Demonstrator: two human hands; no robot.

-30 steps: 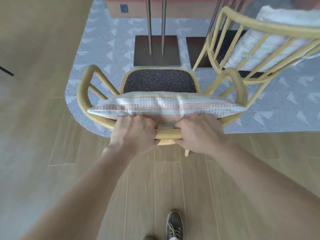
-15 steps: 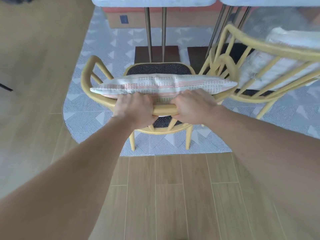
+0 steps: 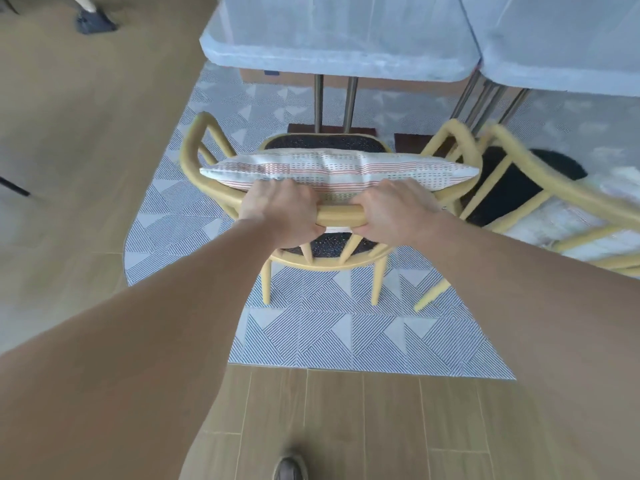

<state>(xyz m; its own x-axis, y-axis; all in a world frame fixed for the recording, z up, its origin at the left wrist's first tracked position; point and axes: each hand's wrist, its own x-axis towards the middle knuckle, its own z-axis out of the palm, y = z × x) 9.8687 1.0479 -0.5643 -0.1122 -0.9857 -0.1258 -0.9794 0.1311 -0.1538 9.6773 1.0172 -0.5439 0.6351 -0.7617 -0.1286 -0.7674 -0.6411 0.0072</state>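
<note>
A yellow wooden chair point(image 3: 192, 157) with a dark speckled seat stands on the patterned rug, facing a grey table point(image 3: 339, 43). A white cushion with red stripes point(image 3: 346, 169) leans upright against the inside of its backrest. My left hand point(image 3: 280, 213) grips the top rail of the backrest left of centre. My right hand point(image 3: 398, 211) grips the same rail right of centre. Both arms are stretched forward. The front of the seat lies close to the table's metal legs point(image 3: 334, 103).
A second yellow chair point(image 3: 540, 188) with a pale cushion stands close on the right, nearly touching the first. A second grey table point(image 3: 561, 39) adjoins at the right. The striped rug point(image 3: 329, 334) ends near my shoe point(image 3: 289, 469); wood floor lies left.
The chair has moved forward across the rug toward the table, both hands still gripping its top rail. The table top has come into view above it.
</note>
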